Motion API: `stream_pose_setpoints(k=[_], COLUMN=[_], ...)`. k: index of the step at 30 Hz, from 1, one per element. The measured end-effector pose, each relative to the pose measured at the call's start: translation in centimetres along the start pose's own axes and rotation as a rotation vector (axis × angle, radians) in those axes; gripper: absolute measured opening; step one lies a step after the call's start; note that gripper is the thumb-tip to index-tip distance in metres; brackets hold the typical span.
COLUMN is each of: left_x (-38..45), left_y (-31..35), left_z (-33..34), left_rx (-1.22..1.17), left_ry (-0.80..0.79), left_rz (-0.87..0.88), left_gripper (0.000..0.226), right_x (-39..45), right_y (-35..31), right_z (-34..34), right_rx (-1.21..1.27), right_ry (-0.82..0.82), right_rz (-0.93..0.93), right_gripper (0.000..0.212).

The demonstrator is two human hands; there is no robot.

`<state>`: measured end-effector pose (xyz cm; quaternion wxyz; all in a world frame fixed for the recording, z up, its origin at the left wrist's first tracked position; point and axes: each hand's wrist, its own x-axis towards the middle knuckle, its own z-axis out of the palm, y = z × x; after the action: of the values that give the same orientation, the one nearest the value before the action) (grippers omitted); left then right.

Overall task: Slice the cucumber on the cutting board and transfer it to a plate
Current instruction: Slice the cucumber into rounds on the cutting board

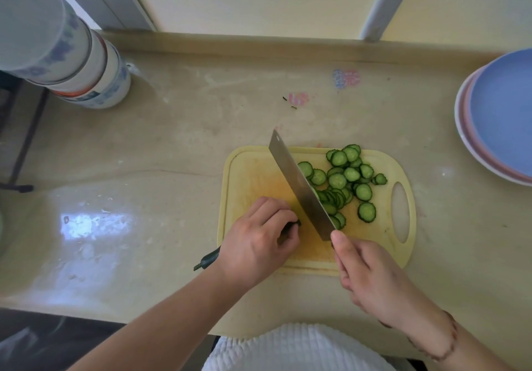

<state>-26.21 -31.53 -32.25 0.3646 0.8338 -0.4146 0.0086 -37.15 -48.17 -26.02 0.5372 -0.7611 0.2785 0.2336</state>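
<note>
A yellow cutting board (250, 175) lies on the counter in front of me. Several green cucumber slices (345, 173) are heaped on its right half. My left hand (256, 241) covers the uncut cucumber, whose dark stem end (207, 260) sticks out past the board's left edge. My right hand (371, 275) grips the handle of a cleaver (299, 186), index finger along the blade's back. The blade stands edge down on the board between my left fingers and the slices. Stacked plates, blue on top (501, 111), sit at the right edge.
A stack of patterned white bowls (86, 74) stands at the back left of the beige counter (144, 140). The wall and window frame run along the back. The counter's front edge is near my body, with a dark floor at lower left.
</note>
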Motion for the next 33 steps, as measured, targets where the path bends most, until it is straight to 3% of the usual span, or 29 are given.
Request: stream_pose_setpoints(k=[12,19,29,33], left_x=[0.1,0.1,0.1,0.1], left_y=[-0.2,-0.1,-0.1,-0.2], left_z=[0.2,0.2,-0.1,0.0], left_rx=[-0.008,-0.016,-0.017,-0.017], left_ry=[0.025,0.003,0.006,0.02], left_rz=[-0.005,0.019,0.0,-0.018], left_gripper=[0.005,0.003,0.004,0.008], right_x=[-2.8,-0.3,0.0,-1.1], right_y=[-0.7,-0.8,-0.4,-0.6], right_z=[0.5,1.6,0.2,0.6], right_rx=[-0.017,-0.117,0.051,0.052], right_ry=[-0.012,0.0,-0.007,-0.035], right_rz=[-0.054,-0.043,0.04,-0.029], right_gripper=[0.07,0.062,0.057,0.062])
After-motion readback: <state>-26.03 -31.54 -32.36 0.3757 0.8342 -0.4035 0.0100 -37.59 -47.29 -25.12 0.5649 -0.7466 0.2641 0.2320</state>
